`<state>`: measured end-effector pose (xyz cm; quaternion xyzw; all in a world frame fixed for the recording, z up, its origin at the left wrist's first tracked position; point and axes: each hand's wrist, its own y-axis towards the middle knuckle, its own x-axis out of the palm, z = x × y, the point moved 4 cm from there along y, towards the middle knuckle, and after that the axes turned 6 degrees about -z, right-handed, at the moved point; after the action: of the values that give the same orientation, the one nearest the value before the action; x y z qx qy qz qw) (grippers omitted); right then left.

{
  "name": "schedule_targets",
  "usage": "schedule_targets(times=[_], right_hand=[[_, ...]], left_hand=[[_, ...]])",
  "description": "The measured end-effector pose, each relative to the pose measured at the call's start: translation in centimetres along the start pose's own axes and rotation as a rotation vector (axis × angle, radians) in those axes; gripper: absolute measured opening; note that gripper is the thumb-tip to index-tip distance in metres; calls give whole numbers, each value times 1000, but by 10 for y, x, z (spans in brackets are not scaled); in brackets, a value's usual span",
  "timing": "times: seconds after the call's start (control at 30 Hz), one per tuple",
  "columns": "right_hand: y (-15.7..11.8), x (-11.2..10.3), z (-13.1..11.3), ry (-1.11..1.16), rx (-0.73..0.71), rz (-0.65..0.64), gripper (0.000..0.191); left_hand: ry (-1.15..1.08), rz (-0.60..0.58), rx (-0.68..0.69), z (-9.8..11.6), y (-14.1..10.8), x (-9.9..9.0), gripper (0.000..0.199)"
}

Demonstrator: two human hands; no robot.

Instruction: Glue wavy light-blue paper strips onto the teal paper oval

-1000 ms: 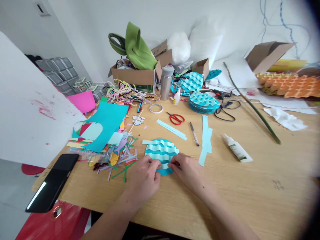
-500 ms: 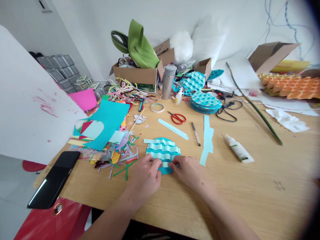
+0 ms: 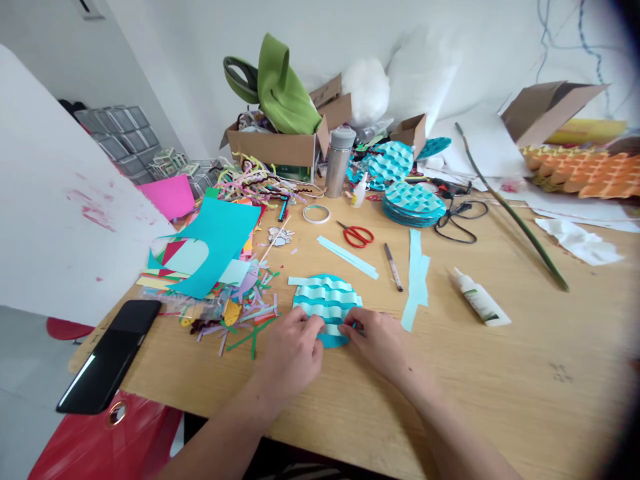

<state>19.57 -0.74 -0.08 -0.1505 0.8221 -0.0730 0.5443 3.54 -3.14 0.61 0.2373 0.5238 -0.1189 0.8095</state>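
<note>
"Paper circle (image 3: 327, 308): where is it?"

"From here I see it flat on the wooden desk (image 3: 525, 373), touched by the left hand (image 3: 295, 348) and right hand (image 3: 377, 340)."

"Their grip?"

"Fingers bent close over a pale strip (image 3: 333, 329); I can't tell if they pinch it."

"The room?"

"White wall (image 3: 350, 30) behind, red seat (image 3: 90, 440) below the desk's edge."

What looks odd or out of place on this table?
The black phone seems to overhang the edge of the table, so it could get knocked off. Coloured paper scraps lie strewn left of the teal disc, and one pale strip sticks out past the disc's left edge.
</note>
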Motion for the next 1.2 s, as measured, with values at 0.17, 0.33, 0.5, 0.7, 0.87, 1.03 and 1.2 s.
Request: schedule_targets(times=[0.17, 0.33, 0.5, 0.7, 0.87, 1.03, 1.2], right_hand=[[1, 1, -1, 2, 11, -6, 12], [1, 1, -4, 11, 16, 11, 11], [2, 2, -6, 33, 30, 15, 12], [2, 2, -6, 73, 51, 37, 9], [2, 2, -5, 85, 38, 65, 11], [4, 4, -5, 106, 57, 61, 11], [5, 5, -7, 95, 42, 46, 9]], left_hand=[[8, 8, 0, 0, 1, -1, 27], [21, 48, -22, -3, 0, 0, 26], [12, 42, -29, -4, 0, 1, 25], [11, 14, -51, -5, -1, 2, 25], [3, 3, -42, -3, -1, 2, 26], [2, -26, -64, -3, 0, 0, 25], [-5, -37, -84, -3, -1, 0, 26]])
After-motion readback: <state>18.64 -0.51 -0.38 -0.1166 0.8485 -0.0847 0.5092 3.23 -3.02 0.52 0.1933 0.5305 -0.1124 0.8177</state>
